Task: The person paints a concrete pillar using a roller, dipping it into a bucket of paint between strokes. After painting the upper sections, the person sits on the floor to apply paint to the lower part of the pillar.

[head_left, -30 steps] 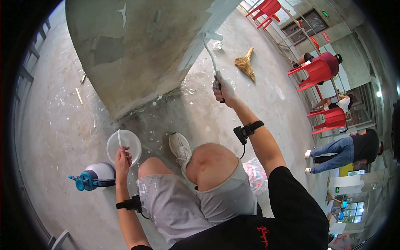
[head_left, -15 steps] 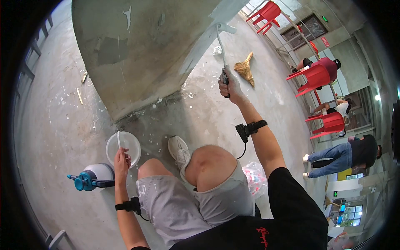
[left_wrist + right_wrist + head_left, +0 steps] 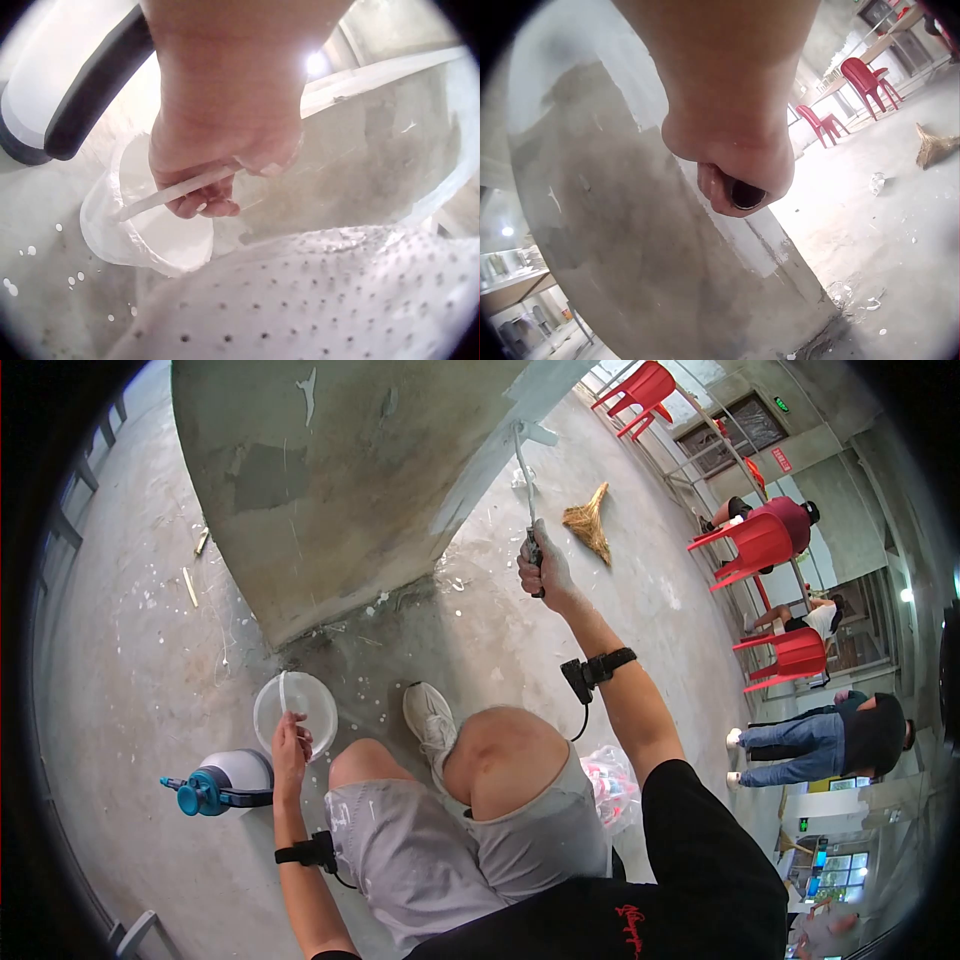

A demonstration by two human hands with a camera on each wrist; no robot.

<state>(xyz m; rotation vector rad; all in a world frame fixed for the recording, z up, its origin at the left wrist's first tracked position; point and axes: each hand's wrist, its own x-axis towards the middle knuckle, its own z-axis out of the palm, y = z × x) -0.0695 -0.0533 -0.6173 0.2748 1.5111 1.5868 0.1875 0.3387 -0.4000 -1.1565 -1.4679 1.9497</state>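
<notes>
In the head view the right hand [image 3: 548, 572] grips the dark handle of a paint roller [image 3: 527, 475], whose white head lies against the whitened edge of a grey concrete block [image 3: 330, 490]. From the right wrist, the hand [image 3: 735, 169] is seen curled round the handle's dark end [image 3: 748, 196]; the roller head is hidden there. The left hand [image 3: 291, 745] holds the thin white handle [image 3: 283, 692] of a round white bucket [image 3: 262, 710]. Up close in the left wrist view, fingers of the left hand [image 3: 217, 172] curl round that handle [image 3: 176, 193] above the bucket [image 3: 101, 225].
A blue-lidded jug [image 3: 235, 780] stands beside the bucket. A straw broom head [image 3: 590, 525] lies on the floor [image 3: 640, 620] right of the block. A plastic bag [image 3: 610, 785] sits by the knee. Red chairs [image 3: 755, 550] and several people are at the right.
The roller rose along the block's edge from the first frame, then shifted slightly left and down. The right hand moved with it. The left hand stays nearly still on the bucket handle.
</notes>
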